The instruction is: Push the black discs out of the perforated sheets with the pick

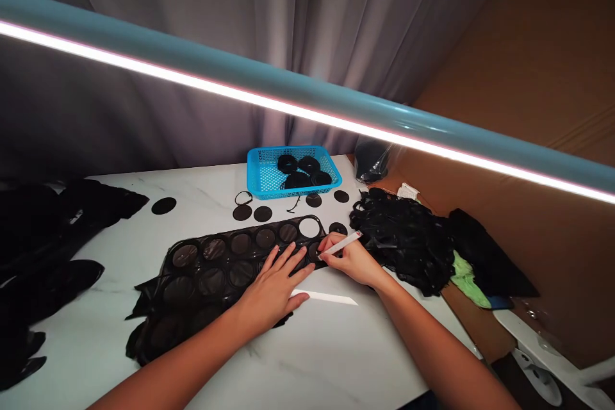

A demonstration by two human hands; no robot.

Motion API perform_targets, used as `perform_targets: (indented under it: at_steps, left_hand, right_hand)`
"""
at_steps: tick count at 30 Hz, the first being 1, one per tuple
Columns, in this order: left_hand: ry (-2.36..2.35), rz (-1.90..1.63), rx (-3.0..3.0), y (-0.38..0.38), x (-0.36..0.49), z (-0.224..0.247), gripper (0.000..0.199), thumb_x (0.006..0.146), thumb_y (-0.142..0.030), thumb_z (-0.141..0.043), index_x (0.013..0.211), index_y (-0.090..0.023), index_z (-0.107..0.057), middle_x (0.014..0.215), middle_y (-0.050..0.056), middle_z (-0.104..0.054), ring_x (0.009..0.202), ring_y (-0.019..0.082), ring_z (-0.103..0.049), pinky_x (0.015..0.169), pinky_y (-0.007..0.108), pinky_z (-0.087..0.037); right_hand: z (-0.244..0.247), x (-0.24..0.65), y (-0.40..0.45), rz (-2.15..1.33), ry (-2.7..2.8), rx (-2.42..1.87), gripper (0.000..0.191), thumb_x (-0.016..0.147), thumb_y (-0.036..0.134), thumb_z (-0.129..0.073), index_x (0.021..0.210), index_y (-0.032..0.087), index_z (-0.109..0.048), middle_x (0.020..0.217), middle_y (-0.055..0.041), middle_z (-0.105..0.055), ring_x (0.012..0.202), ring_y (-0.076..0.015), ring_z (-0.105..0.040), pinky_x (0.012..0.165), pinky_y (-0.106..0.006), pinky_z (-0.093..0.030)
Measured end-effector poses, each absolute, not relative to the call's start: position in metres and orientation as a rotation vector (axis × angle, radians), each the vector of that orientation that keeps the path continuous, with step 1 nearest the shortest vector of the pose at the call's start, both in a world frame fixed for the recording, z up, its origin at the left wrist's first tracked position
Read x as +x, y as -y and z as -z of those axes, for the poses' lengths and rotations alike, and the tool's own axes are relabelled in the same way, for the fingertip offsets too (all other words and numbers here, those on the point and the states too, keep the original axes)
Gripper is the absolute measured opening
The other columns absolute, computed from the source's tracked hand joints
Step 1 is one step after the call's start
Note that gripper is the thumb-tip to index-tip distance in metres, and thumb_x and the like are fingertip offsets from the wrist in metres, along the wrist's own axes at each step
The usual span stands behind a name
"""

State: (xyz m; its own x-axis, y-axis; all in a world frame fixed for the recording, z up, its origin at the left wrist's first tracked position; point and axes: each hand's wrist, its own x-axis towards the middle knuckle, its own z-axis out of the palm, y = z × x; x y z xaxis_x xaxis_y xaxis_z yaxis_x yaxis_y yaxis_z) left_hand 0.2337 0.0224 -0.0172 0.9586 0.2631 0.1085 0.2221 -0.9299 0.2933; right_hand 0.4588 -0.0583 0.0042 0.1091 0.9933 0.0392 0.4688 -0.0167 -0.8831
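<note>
A dark sheet [211, 250] with rows of round sections lies on the white table; one round opening at its upper right shows white. My left hand [273, 285] lies flat on the sheet's right part, fingers spread. My right hand [348, 256] pinches a slim white tool [344, 241] with a red mark at its upper end. The tool's lower tip is at the round section nearest the sheet's right end, below the white opening. Fingers partly hide that tip.
Behind the sheet stands a blue basket [259, 189] holding black round pieces. Loose black discs [262, 213] lie before it. Black scraps [398, 237] are heaped at right, dark material [72, 218] at left. A lit tube lamp [307, 90] crosses above the table [336, 346].
</note>
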Motion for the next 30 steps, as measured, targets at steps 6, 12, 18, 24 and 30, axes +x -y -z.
perform_targets:
  at_steps: [6,12,18,24,30]
  left_hand:
    - [-0.362,-0.235,2.823,-0.022,0.233,0.018,0.049,0.095,-0.043,-0.054,0.142,-0.032,-0.044,0.154,0.005,-0.036,0.145,0.03,-0.024,0.116,0.054,-0.019]
    - [-0.355,-0.241,2.838,-0.022,0.233,0.021,0.051,0.095,-0.042,-0.055,0.143,-0.032,-0.043,0.155,0.005,-0.034,0.146,0.03,-0.022,0.117,0.054,-0.018]
    - [-0.372,-0.27,2.806,-0.021,0.233,0.019,0.051,0.095,-0.043,-0.053,0.144,-0.033,-0.042,0.159,0.006,-0.026,0.146,0.031,-0.019,0.116,0.055,-0.02]
    - [-0.391,-0.256,2.791,-0.021,0.233,0.019,0.051,0.092,-0.043,-0.058,0.141,-0.034,-0.046,0.162,0.007,-0.012,0.146,0.037,-0.014,0.114,0.057,-0.022]
    - [-0.404,-0.213,2.814,-0.021,0.233,0.017,0.051,0.091,-0.041,-0.062,0.14,-0.033,-0.047,0.161,0.009,-0.018,0.146,0.037,-0.014,0.114,0.057,-0.022]
  right_hand:
    - [-0.004,0.457,0.059,-0.842,1.467,-1.602,0.014,0.08,0.019,-0.061,0.067,0.019,-0.054,0.087,-0.0027,-0.064,0.081,-0.0168,-0.057,0.073,-0.029,-0.043]
    - [-0.004,0.459,0.059,-0.8,1.522,-1.603,0.016,0.081,0.018,-0.06,0.068,0.019,-0.052,0.087,-0.0023,-0.064,0.081,-0.0164,-0.057,0.073,-0.029,-0.043]
    - [-0.008,0.439,0.07,-0.581,1.784,-1.677,0.013,0.089,0.014,-0.053,0.077,0.021,-0.054,0.098,-0.0058,-0.065,0.086,-0.0193,-0.058,0.076,-0.031,-0.043]
    - [-0.008,0.432,0.067,-0.037,2.107,-1.957,0.015,0.085,0.006,-0.053,0.082,0.02,-0.055,0.082,-0.0103,-0.064,0.08,-0.0253,-0.054,0.074,-0.035,-0.036]
    - [-0.032,0.497,0.049,0.131,1.455,-2.218,0.012,0.088,0.013,-0.046,0.08,0.021,-0.05,0.08,-0.0101,-0.062,0.077,-0.0254,-0.055,0.069,-0.033,-0.034]
